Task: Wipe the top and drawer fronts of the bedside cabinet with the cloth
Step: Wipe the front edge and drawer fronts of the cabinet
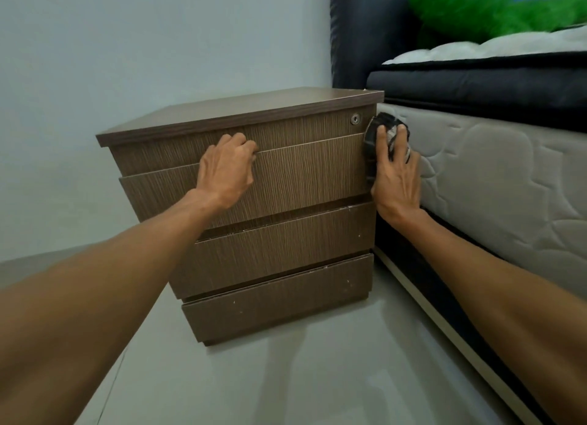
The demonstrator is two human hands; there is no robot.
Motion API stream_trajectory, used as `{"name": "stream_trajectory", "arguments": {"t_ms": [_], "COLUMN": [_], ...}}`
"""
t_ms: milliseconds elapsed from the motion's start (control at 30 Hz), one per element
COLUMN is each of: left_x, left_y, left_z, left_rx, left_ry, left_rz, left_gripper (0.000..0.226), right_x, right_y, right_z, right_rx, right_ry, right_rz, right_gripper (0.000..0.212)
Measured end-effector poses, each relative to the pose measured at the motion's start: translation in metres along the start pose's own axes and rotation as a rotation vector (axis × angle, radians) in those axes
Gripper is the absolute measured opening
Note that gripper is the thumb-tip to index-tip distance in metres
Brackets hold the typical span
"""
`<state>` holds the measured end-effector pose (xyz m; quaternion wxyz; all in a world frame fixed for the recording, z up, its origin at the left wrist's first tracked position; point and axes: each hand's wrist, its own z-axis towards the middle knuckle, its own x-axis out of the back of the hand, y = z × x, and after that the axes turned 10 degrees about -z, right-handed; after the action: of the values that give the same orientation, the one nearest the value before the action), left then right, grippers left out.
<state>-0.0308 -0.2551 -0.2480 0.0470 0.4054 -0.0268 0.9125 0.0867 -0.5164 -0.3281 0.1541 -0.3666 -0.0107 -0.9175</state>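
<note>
Head view, single frame. We see the bedside cabinet [254, 202] standing on a pale floor [254, 386] against a light wall [127, 43], its right side just beside a bed with a quilted mattress [492, 176]. The cabinet is brown wood grain, with a flat top [247, 110], a narrow upper panel carrying a round keyhole [355, 119] near its right end, and three drawer fronts stacked below. We note the top drawer front [286, 183] stands slightly proud of the panel above it. The left hand [227, 170] rests on this top drawer front, its fingers curled over the drawer's upper edge; the fingertips are hidden in the gap, so we cannot tell how firmly they hold. The right hand [397, 176] is at the cabinet's right front corner, at the height of the top drawer, fingers spread and pressing the cloth [376, 132] flat against the cabinet's edge. The cloth is dark with a lighter mesh patch showing between the fingers, bunched under the palm and sticking out above the fingertips, just beside the keyhole. The middle drawer front [279, 250] and bottom drawer front [276, 300] are untouched by either hand and show small pale specks. A green pillow [492, 8] lies on the bed, well apart from the hands.
</note>
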Motion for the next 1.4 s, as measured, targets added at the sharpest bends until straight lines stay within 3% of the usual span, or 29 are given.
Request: {"name": "stream_trajectory", "arguments": {"t_ms": [167,333,500,700,933,1300,1400], "left_x": [0.007,0.018,0.026,0.015,-0.008,-0.025,-0.021], "left_y": [-0.004,-0.032,-0.048,-0.038,-0.006,0.022,0.018], "left_z": [-0.006,-0.028,-0.041,-0.037,-0.016,-0.003,-0.011], "left_rx": [-0.008,0.02,0.033,-0.027,-0.064,-0.061,-0.054], "left_ry": [-0.015,0.001,0.007,0.001,-0.016,-0.008,-0.015], "left_rz": [0.024,0.091,0.137,0.176,0.126,0.112,0.13], "left_gripper": [0.031,0.033,0.033,0.04,0.046,0.05,0.057], "right_x": [-0.002,-0.017,-0.021,-0.038,-0.041,-0.029,-0.019], "right_y": [-0.052,-0.135,-0.187,-0.142,-0.044,0.008,0.001], "right_z": [-0.021,-0.042,-0.051,-0.041,-0.035,-0.038,-0.054], "right_rx": [0.468,0.934,1.074,0.931,0.615,-0.102,-0.058], "right_ry": [0.215,0.226,0.153,0.155,0.079,-0.194,-0.148], "right_rz": [0.006,-0.05,-0.133,-0.157,-0.178,0.077,0.059], "right_gripper": [0.08,0.082,0.085,0.096,0.095,0.1,0.098]}}
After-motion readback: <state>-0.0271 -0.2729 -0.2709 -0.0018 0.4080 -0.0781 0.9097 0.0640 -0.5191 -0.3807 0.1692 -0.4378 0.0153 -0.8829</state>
